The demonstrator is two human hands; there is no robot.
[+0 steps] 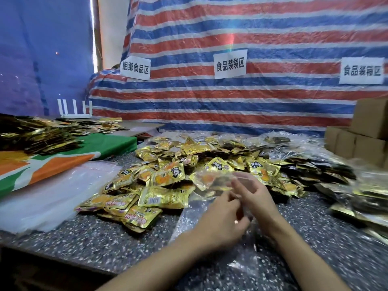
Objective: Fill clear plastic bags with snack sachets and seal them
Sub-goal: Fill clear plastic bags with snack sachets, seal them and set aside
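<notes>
Heap of gold foil snack sachets: centre of grey speckled stone table.
Clear thin plastic bag: at the heap's near edge, partly over it, held up by both hands, blurred.
Left hand: fingers curled, pinching the bag's film.
Right hand: just beside the left, fingertips pinching the bag's upper edge.
Stack of flat clear bags: left of the heap.
Brown cardboard boxes: right of the heap, behind it.
White antenna router: far left, behind the heap.

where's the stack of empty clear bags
Head view, left side: the stack of empty clear bags lies on the speckled counter, between the green-and-orange cloth and the gold sachet pile.
</notes>
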